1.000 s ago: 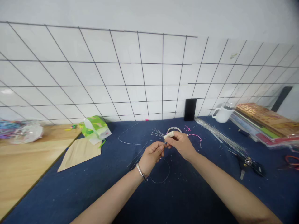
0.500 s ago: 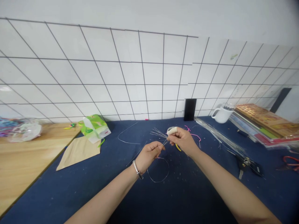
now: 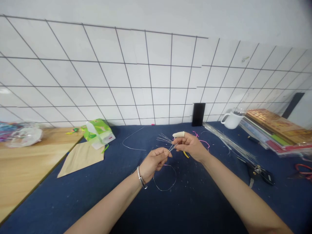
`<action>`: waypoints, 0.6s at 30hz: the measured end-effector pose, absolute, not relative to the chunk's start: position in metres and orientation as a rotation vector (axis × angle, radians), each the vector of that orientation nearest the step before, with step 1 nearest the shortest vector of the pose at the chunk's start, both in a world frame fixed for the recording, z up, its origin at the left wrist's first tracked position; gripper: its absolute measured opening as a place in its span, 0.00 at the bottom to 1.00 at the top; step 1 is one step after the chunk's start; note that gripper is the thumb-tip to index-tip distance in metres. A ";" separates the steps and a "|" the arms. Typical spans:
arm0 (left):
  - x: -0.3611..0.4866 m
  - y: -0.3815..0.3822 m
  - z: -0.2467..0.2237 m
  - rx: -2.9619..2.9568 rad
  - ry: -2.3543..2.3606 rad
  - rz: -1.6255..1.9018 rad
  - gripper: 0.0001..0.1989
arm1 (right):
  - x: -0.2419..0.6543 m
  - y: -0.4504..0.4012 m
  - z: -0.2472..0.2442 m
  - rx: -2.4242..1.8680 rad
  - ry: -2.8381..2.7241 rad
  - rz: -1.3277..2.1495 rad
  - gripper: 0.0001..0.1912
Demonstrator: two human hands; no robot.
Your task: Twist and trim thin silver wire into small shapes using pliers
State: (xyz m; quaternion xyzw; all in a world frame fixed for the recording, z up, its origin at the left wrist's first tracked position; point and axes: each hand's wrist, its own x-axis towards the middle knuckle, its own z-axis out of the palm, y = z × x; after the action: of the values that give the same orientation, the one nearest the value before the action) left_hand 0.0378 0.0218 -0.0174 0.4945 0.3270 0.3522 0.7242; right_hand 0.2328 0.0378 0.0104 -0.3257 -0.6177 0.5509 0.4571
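Observation:
Thin silvery wires (image 3: 172, 147) are pinched between the fingertips of my left hand (image 3: 156, 161), which wears a bracelet (image 3: 140, 177) at the wrist. My right hand (image 3: 190, 146) is closed on the same wires just to the right, with a white cover (image 3: 179, 134) on one finger. Several wire ends (image 3: 164, 138) fan out up and left of the fingers. Below the hands, a thin wire loop (image 3: 164, 190) with a pink part at its top lies on the dark blue cloth (image 3: 190, 208). A yellow handle (image 3: 186, 154) shows under my right hand.
A wire bundle (image 3: 226, 140), keys (image 3: 255, 172), a white mug (image 3: 232, 120) and stacked books (image 3: 280, 126) lie right. Red-handled scissors (image 3: 302, 168) sit at the far right. A black block (image 3: 198, 114) stands by the wall. Left are a green packet (image 3: 97, 130) and brown paper (image 3: 83, 159).
The index finger with the white cover on my right hand has straightened a little and points left. My left hand has shifted slightly, still pinching the wires.

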 end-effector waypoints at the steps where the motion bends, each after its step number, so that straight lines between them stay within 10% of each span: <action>1: 0.038 0.021 -0.017 1.066 0.693 0.758 0.11 | 0.232 0.037 0.010 -0.793 -1.519 1.357 0.22; 18: 0.043 0.016 -0.018 0.910 0.542 0.706 0.09 | 0.221 0.026 0.012 -0.841 -1.407 1.241 0.17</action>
State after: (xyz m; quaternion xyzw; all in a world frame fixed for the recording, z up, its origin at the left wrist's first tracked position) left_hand 0.0429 0.0155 -0.0178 0.4251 0.2531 0.3298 0.8040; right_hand 0.2213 0.0257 0.0120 -0.3503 -0.5858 0.5169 0.5166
